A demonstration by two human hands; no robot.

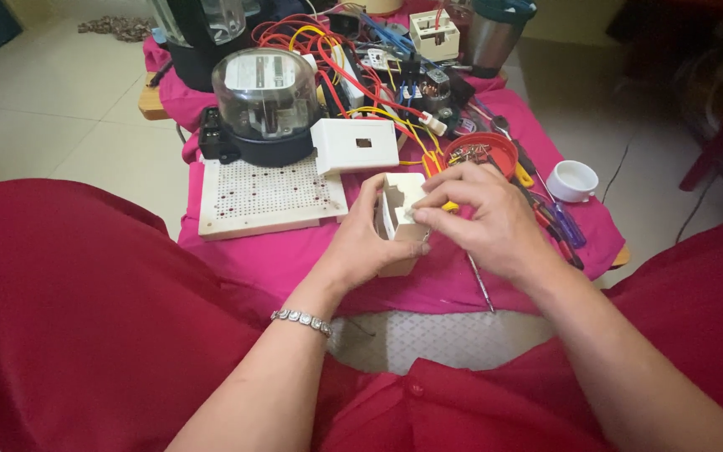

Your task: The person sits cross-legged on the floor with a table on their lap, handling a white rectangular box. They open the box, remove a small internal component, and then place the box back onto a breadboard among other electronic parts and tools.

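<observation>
A small white plastic box is held upright above the near edge of the low table, long axis roughly vertical, open side turned up and towards the right hand. The left hand is wrapped closed around its lower half. The right hand is pinched shut on its upper edge. A pink cloth covers the table, crowded with a perforated board, a glass-domed meter, coloured wires, and a red dish. Pale floor tiles surround it.

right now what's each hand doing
left hand: closed around the white plastic box
right hand: fingertips pinched on the same box's upper edge
</observation>
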